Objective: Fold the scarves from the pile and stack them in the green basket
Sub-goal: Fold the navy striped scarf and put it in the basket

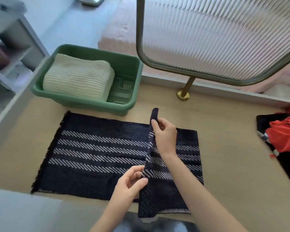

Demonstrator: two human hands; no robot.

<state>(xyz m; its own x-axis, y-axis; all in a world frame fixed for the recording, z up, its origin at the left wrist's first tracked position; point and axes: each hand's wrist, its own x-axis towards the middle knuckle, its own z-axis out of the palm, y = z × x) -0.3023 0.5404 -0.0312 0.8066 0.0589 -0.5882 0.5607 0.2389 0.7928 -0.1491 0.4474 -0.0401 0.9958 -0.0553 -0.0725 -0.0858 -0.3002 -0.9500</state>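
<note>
white shelf unit (15, 52): far left, beside the table, blurred; contents cannot be made out

wooden table (224, 131): pale top, bearing every item below

green basket (90, 49): plastic, rectangular, perforated floor, at the far left of the table, just beyond the navy scarf's far edge

cream ribbed scarf (77, 77): folded into a thick block, lying inside the green basket against its left side, with a strip of basket floor bare to its right

navy scarf (90, 148): dark blue with pale herringbone stripes and a fringed left end, spread flat across the middle of the table; its right part is raised into a standing fold between the two hands, with a lower flap hanging over the table's near edge

left hand (129, 183): near edge of the table, thumb and fingers pinching the near end of the raised fold

right hand (164, 133): further from the person, fingers curled, pinching the far end of the same fold and holding it up off the table

ribbed glass screen (216, 39): brass-framed, on a brass foot (183, 94) fixed to the back of the table

red scarf (286, 136): crumpled, at the right edge of the table, well apart from the navy scarf, lying on top of a black scarf (266, 123) with a checked border
</note>
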